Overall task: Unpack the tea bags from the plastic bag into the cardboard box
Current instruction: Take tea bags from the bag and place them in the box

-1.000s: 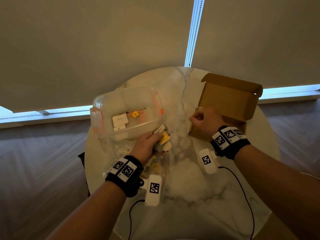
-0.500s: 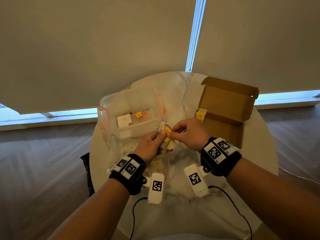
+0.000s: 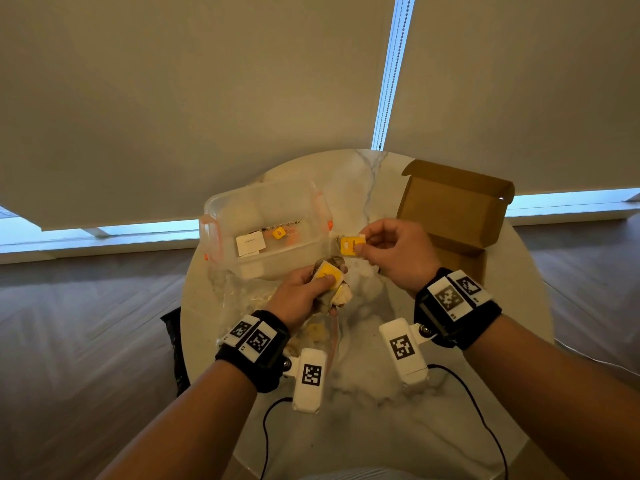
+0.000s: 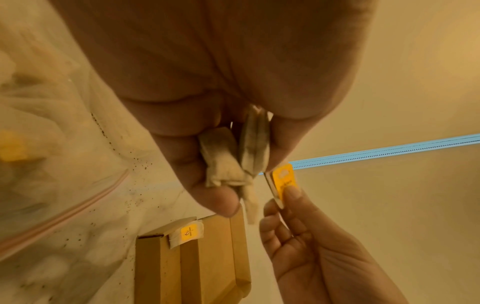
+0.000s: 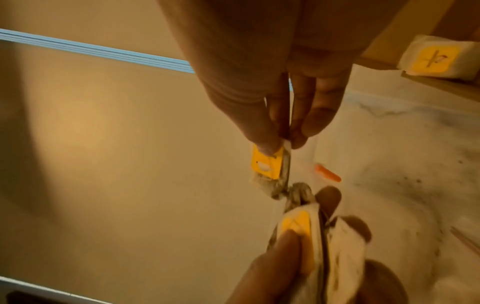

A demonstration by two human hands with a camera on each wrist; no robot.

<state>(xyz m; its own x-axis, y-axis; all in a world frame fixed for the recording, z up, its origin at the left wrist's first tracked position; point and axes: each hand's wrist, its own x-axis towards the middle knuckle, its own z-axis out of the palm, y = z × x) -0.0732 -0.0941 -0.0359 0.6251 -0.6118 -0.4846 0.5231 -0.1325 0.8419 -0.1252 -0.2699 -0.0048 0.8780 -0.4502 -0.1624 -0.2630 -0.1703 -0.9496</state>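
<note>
My left hand (image 3: 323,289) grips a bunch of tea bags (image 3: 330,277) with yellow tags, just above the crumpled plastic bag (image 3: 242,299). My right hand (image 3: 362,243) pinches one tea bag (image 3: 349,244) by its yellow tag, up and to the right of the bunch. In the right wrist view this tea bag (image 5: 267,164) still touches the bunch (image 5: 306,242). The open cardboard box (image 3: 450,216) stands to the right of my right hand. In the left wrist view one tea bag (image 4: 187,234) lies against the box (image 4: 215,263) at its near corner.
A clear plastic tub (image 3: 266,226) with orange clips stands behind my left hand and holds white cards and a yellow tag. The round marble table (image 3: 363,393) carries tea crumbs near the bag. Window blinds hang behind it.
My right hand came back from the cardboard box to the bunch, pinched a tea bag and has drawn it up and to the right. My left hand has stayed on the bunch.
</note>
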